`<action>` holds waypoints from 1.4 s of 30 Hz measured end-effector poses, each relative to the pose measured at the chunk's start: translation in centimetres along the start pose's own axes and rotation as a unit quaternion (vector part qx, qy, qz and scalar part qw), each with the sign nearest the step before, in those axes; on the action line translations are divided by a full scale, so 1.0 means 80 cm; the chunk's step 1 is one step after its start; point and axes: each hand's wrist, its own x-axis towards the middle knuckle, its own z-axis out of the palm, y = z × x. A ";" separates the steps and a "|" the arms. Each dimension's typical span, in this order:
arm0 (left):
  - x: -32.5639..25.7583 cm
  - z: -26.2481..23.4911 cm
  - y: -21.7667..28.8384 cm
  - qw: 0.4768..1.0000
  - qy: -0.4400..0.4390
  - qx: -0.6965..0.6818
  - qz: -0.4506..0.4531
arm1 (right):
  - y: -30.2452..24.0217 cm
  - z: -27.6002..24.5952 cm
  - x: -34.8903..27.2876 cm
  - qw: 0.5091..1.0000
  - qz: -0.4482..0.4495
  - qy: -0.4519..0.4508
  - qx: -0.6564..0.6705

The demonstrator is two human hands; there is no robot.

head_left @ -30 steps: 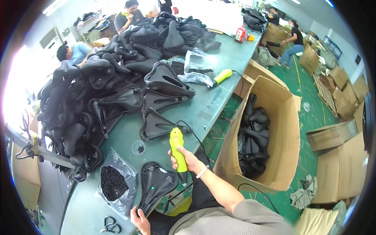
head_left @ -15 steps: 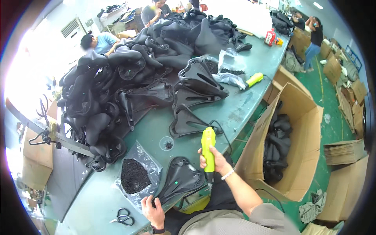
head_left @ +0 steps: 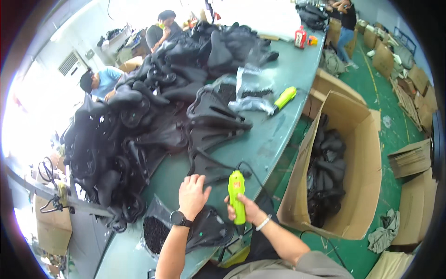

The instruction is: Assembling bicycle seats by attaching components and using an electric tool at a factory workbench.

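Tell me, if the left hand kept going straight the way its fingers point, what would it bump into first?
Probably the nearest black saddle lying on the green table just beyond the left hand, though depth is hard to judge here.

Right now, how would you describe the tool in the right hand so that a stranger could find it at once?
Start at the long green workbench piled with black saddles. At its near edge, the right hand grips a bright yellow-green electric screwdriver, tip down, black cord trailing from its top. A second yellow-green tool lies unheld farther up the bench.
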 end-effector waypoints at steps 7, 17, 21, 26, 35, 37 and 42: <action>0.022 0.025 -0.033 0.990 -0.105 0.018 0.094 | -0.005 0.001 -0.042 0.999 -0.038 -0.006 0.002; 0.018 0.033 -0.061 0.986 0.069 -0.139 -0.060 | -0.016 0.026 -0.060 0.990 -0.087 0.059 -0.089; 0.010 0.031 -0.070 0.981 0.150 -0.107 -0.054 | -0.007 0.035 -0.067 0.990 -0.092 0.053 -0.097; 0.012 -0.028 -0.045 0.949 0.285 -0.135 -0.021 | -0.007 0.058 -0.078 0.977 -0.100 0.105 -0.156; -0.146 -0.052 0.022 0.971 0.076 -0.024 0.225 | -0.017 0.104 -0.078 0.946 -0.105 0.179 -0.248; -0.146 -0.049 0.027 0.969 0.050 -0.034 0.238 | -0.019 0.117 -0.077 0.917 -0.089 0.185 -0.342; -0.120 -0.053 -0.024 0.978 0.126 -0.167 -0.017 | -0.023 0.129 -0.095 0.860 -0.137 0.249 -0.424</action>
